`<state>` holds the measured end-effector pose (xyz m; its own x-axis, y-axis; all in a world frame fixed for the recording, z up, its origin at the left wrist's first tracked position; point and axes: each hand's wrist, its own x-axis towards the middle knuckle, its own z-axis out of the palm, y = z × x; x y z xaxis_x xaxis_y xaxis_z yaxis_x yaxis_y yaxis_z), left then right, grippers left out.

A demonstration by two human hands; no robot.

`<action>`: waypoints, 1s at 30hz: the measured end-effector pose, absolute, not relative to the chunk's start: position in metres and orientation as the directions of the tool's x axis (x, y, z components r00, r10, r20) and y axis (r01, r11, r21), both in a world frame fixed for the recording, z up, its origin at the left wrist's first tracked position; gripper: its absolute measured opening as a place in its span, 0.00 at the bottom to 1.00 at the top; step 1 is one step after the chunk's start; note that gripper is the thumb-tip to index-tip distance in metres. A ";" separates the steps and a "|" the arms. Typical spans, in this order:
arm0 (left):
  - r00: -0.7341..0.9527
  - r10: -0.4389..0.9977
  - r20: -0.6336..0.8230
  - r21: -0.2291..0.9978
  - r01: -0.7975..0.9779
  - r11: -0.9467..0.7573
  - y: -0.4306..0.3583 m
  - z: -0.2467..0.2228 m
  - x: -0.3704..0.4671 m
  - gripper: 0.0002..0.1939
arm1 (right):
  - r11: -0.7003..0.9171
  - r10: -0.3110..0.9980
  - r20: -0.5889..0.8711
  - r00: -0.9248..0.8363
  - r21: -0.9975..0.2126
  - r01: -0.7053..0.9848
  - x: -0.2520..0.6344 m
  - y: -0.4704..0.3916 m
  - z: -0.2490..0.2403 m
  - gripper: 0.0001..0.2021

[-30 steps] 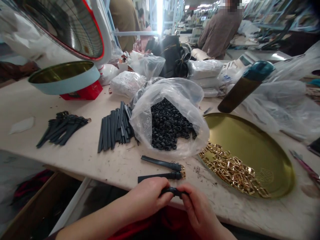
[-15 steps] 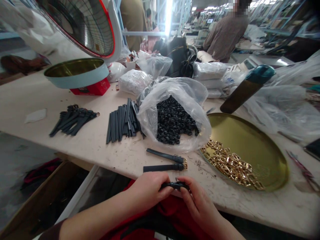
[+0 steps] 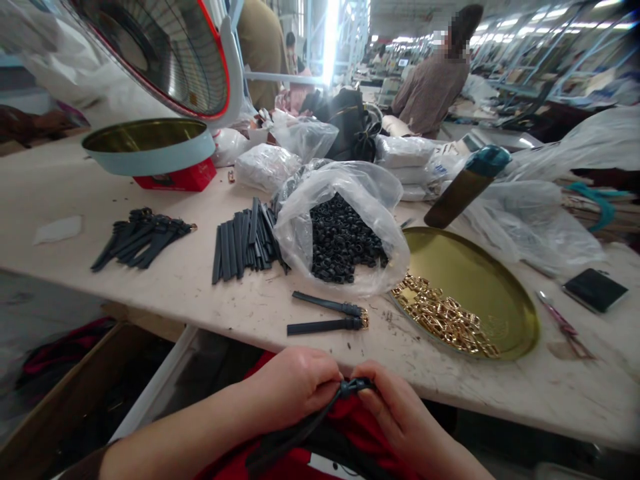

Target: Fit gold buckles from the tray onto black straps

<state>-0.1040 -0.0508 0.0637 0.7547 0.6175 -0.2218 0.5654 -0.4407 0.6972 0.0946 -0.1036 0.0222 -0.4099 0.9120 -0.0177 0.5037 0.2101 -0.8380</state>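
The pale desk [image 3: 260, 300] is flecked with dark specks and scuffs, and near its front edge two dark straps [image 3: 325, 325] with gold buckles are laid just beside each other. Farther left, a pile of flat dark strips [image 3: 233, 248], a heap of dark straps [image 3: 145, 239] and a white scrap [image 3: 59, 230] are spread out, with a red box [image 3: 203, 177] set behind them. From the middle rightward, the surface is occupied by an open plastic bag [image 3: 295, 230], a brass-coloured tray [image 3: 520, 300], a pink-handled tool [image 3: 559, 317] and a flat black object [image 3: 595, 289].
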 end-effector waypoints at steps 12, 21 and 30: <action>0.728 0.480 -0.489 0.815 0.578 -0.046 -0.044 0.079 -0.123 0.12 | 0.157 0.893 -0.103 -0.438 -0.841 0.518 0.084 -0.104 0.020 0.11; 0.693 0.625 -0.359 0.747 0.615 -0.252 -0.052 0.057 -0.105 0.11 | 0.210 0.917 0.004 -0.399 -0.855 0.474 0.073 -0.107 0.009 0.14; 0.636 0.768 -0.075 0.418 0.719 -0.555 0.010 0.027 -0.083 0.21 | 0.169 0.963 0.270 -0.001 -0.599 0.782 0.101 -0.042 -0.017 0.18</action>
<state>-0.0832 0.0104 0.0265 0.6361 0.7680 -0.0748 0.7191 -0.5548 0.4184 0.1006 -0.0422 -0.0169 -0.0007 0.9629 0.2699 0.7825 0.1686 -0.5994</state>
